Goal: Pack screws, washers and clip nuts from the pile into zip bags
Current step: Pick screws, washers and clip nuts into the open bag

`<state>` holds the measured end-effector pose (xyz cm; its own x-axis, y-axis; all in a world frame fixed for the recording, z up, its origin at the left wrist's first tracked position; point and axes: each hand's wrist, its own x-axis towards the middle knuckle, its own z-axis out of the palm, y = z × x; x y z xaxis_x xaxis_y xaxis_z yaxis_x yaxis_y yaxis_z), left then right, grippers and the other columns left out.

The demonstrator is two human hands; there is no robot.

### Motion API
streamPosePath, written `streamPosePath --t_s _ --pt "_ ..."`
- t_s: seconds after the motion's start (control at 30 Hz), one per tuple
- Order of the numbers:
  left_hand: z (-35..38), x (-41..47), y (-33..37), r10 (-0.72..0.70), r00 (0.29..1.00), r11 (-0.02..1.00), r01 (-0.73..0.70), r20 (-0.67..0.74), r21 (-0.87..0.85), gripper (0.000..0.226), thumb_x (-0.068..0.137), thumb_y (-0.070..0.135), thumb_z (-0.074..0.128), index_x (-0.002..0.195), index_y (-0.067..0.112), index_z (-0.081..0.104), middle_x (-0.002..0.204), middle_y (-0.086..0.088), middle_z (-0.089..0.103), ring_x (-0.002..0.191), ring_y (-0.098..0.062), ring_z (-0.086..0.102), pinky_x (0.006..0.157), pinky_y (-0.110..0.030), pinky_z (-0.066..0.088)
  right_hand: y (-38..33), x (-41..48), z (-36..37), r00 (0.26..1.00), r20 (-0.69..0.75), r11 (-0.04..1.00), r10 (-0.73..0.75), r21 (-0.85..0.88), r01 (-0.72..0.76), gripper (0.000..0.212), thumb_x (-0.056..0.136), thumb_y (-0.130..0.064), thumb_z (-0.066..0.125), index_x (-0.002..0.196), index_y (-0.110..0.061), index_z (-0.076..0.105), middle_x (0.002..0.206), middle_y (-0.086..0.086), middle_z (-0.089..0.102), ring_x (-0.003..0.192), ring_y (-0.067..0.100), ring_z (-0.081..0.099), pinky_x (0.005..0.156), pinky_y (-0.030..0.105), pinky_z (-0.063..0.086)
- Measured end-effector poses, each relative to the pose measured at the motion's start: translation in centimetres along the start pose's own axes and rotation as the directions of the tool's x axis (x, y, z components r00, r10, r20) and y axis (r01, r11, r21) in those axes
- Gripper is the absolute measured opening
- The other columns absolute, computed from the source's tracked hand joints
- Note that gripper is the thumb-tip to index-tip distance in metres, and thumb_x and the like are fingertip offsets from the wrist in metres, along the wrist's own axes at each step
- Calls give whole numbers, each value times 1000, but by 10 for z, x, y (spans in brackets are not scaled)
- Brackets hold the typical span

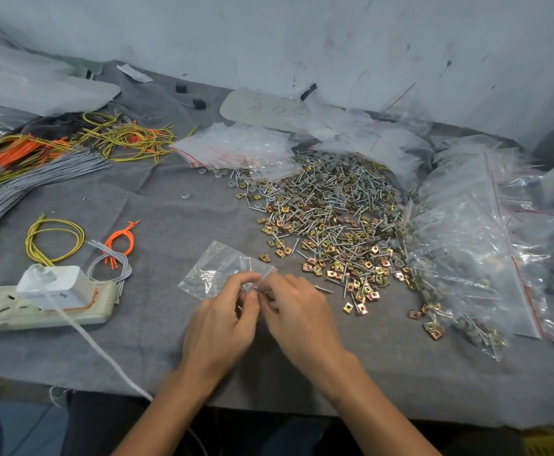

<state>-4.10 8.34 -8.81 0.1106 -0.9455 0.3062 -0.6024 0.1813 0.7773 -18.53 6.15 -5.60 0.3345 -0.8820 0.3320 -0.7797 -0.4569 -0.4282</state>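
A small clear zip bag (214,269) lies on the grey cloth in front of me. My left hand (224,324) pinches its near edge with thumb and fingers. My right hand (298,314) meets it at the same edge, fingers curled on the bag's mouth; what they hold besides the bag is hidden. A big pile of screws, grey washers and gold clip nuts (331,222) spreads to the right of the bag. A stack of empty zip bags (236,148) lies behind the pile.
Filled bags (466,258) crowd the right side. A power strip with a white charger (48,297) sits at left, its cable running off the front edge. Yellow, orange and grey wire bundles (55,238) cover the left. A wall stands behind.
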Motion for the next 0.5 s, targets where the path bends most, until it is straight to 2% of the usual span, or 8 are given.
streamPosePath --t_s 0.1,0.2,0.27,0.33,0.4,0.5 --pt "0 0 0 -11 1000 1000 11 -5 -13 24 95 45 42 117 45 52 71 20 60 57 -6 55 55 -39 51 0 -1 -4 999 15 991 31 126 -33 14 95 -34 59 107 -32 65 100 -12 70 91 14 63 76 35 51" --pt "1 1 0 -20 1000 1000 20 -7 -19 25 94 42 44 117 43 53 68 14 60 55 -9 54 57 -43 50 15 -5 -17 995 -63 981 72 187 -59 9 92 -26 64 100 -29 66 94 -15 67 82 6 60 74 31 53" --pt "1 1 0 -25 1000 999 24 -5 -23 24 94 41 45 117 42 54 66 10 60 54 -10 53 56 -43 49 36 -7 -27 987 -62 984 151 103 -144 8 91 -18 68 98 -22 69 95 -11 64 86 10 59 77 34 52" --pt "2 1 1 -26 1000 1000 26 -6 -13 24 94 41 46 116 42 54 64 10 58 53 -10 52 54 -41 48 54 -8 -36 974 -16 973 228 -44 -228 9 94 -20 65 102 -19 70 101 -6 62 96 16 57 81 37 50" --pt "2 1 1 -31 1000 999 31 -2 -6 23 94 41 46 116 42 54 64 10 58 53 -11 52 54 -41 48 65 -8 -41 963 37 954 269 -151 -261 13 98 -23 60 107 -21 68 104 -5 59 102 17 53 82 34 46" --pt "2 0 0 -35 999 999 35 1 -6 23 95 41 45 116 43 54 66 10 60 54 -11 53 55 -41 49 69 -7 -42 952 105 942 287 -211 -261 12 101 -25 53 106 -24 64 105 -8 56 102 17 50 81 29 37"
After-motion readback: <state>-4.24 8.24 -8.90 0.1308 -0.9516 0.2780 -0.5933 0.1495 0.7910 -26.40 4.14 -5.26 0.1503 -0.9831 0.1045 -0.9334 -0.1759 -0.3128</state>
